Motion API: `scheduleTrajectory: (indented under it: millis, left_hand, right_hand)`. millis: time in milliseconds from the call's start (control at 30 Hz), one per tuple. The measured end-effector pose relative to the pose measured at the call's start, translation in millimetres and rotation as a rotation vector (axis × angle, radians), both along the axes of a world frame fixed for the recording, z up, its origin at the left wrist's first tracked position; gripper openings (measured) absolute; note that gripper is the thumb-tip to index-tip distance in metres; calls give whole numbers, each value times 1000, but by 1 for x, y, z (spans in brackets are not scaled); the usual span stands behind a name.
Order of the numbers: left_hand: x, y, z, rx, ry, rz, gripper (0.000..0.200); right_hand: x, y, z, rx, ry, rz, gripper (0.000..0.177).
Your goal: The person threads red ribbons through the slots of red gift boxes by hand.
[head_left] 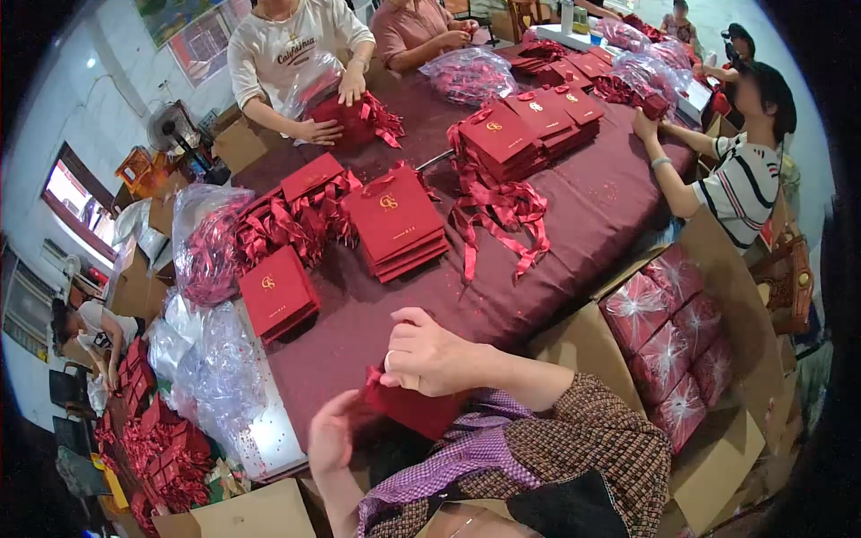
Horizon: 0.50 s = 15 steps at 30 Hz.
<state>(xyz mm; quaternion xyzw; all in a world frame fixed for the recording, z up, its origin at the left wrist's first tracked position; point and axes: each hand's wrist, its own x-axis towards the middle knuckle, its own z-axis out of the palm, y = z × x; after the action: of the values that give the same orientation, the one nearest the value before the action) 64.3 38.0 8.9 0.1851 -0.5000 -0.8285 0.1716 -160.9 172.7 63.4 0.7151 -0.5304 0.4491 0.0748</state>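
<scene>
Close to my body, at the table's near edge, is a small red paper gift bag [420, 408] with a red ribbon at its top. My right hand [429, 357] is closed around the ribbon at the bag's upper edge, a ring on one finger. To the left of the bag, my left hand [332, 435] reaches up with bent fingers, the tips close by the ribbon and smeared by motion. Just beyond my hands lie a neat stack of red gift bags [395, 215] with gold print and a smaller stack [280, 291] to its left.
Red ribbons [502, 220] trail from another bag stack [502, 134]. Clear plastic bags [202, 359] lie at left. An open carton [574, 345] of wrapped red bundles [664, 332] stands at my right. Across the table [359, 332], a person [296, 63] handles red bags; another [735, 170] works at right.
</scene>
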Motion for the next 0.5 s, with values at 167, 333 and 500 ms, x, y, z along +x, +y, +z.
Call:
scheduleTrajectory:
  millis: [167, 333, 500]
  left_hand:
    - [-35, 50, -3, -243, -187, 156, 39]
    - [-44, 51, 13, -338, -110, 100, 25]
    - [-48, 58, 21, -658, -333, -129, 22]
  right_hand:
    - [25, -12, -8, -53, -24, -55, 19]
    - [11, -9, -7, -58, -193, -172, 30]
    - [7, -5, -8, 474, -293, 45, 35]
